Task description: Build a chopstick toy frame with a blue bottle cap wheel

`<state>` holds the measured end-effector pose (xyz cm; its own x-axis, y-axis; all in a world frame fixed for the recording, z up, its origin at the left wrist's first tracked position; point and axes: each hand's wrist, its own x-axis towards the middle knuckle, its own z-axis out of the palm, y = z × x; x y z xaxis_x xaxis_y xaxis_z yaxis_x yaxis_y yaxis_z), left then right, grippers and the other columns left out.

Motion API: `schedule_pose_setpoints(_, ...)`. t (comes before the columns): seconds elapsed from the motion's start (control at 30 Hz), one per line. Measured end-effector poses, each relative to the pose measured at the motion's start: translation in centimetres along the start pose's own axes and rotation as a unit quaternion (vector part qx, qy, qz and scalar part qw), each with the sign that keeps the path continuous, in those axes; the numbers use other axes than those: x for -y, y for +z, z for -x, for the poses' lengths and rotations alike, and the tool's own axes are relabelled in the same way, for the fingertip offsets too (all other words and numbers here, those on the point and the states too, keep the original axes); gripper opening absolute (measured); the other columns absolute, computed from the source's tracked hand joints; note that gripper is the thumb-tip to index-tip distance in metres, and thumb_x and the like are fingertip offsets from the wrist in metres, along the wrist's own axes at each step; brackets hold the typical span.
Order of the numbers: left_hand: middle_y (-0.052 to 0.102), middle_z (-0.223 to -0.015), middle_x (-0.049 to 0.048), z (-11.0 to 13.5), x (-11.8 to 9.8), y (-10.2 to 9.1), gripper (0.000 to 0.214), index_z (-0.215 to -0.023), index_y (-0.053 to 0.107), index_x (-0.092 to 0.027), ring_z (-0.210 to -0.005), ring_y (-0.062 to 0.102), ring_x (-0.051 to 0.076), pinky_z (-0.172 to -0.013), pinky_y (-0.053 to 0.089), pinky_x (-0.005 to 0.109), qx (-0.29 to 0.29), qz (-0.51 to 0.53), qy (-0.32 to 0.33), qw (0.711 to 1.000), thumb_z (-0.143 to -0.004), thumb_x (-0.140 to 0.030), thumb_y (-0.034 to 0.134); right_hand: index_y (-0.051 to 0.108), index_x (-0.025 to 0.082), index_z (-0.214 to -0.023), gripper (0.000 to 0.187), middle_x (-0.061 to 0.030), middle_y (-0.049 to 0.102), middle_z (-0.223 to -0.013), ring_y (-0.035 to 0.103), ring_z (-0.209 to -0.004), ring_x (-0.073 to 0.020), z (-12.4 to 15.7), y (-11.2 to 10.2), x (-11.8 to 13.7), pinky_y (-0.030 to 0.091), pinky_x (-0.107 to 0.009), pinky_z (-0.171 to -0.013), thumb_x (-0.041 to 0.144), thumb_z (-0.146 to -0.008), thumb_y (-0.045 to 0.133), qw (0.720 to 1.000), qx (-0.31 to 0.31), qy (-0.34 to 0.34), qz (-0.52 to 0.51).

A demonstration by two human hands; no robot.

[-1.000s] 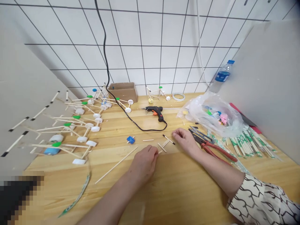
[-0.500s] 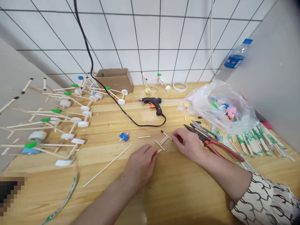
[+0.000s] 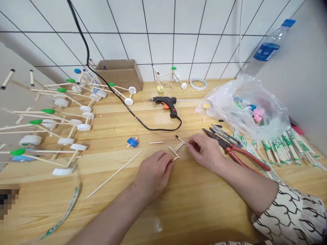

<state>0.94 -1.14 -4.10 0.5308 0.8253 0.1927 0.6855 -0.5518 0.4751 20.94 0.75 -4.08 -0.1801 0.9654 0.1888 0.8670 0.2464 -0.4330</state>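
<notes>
A small frame of short wooden sticks [image 3: 176,148] lies on the table between my hands, one stick having a black tip. My left hand [image 3: 154,173] is closed, pinching a stick at the frame's near end. At the opposite side, the fingertips of my right hand [image 3: 205,151] are pressed together on the end of the black-tipped stick; the fingers partly hide this contact. Left of the frame lie a loose short stick [image 3: 156,142], a blue piece with a stick through it [image 3: 132,142] and a long thin stick [image 3: 114,174].
Behind lies a black glue gun [image 3: 166,102] with its cord. Red-handled pliers [image 3: 237,149] and thread snips [image 3: 226,135] rest beside my right arm. Wheeled stick models [image 3: 62,140] crowd the left. A plastic bag [image 3: 230,102], bottle [image 3: 267,51] and wrapped sticks [image 3: 281,146] occupy the right.
The camera view has shifted slightly, so the background things sit higher and wider apart. Both hands keep nearly the same hold on the stick frame.
</notes>
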Motion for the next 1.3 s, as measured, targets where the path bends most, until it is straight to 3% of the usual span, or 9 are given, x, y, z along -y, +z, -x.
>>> schedule_pose_setpoints(1.1, 0.06, -0.076, 0.0029, -0.2, -0.2, 0.1, 0.015, -0.081, 0.058, -0.017, -0.068, 0.056, 0.014, -0.061, 0.044, 0.024, -0.022, 0.008, 0.025, 0.999, -0.086, -0.018, 0.044, 0.056, 0.019, -0.069, 0.01, -0.0018, 0.061, -0.067, 0.053, -0.063, -0.0142, -0.1, -0.1, 0.2, 0.033, -0.024, -0.057, 0.019, -0.078, 0.05, 1.0, 0.001, -0.01, 0.021)
schedule_pose_setpoints(1.3, 0.062, -0.084, 0.0042, -0.3, 1.7, 0.0, 0.014, -0.085, 0.059, -0.019, -0.08, 0.058, 0.016, -0.07, 0.047, 0.027, -0.051, 0.007, -0.004, 0.999, -0.087, -0.022, 0.045, 0.056, 0.019, -0.069, 0.012, -0.002, 0.062, -0.068, 0.053, -0.063, -0.0141, -0.1, -0.2, 0.2, 0.033, -0.024, -0.057, 0.021, -0.079, 0.049, 1.0, 0.004, -0.002, 0.014)
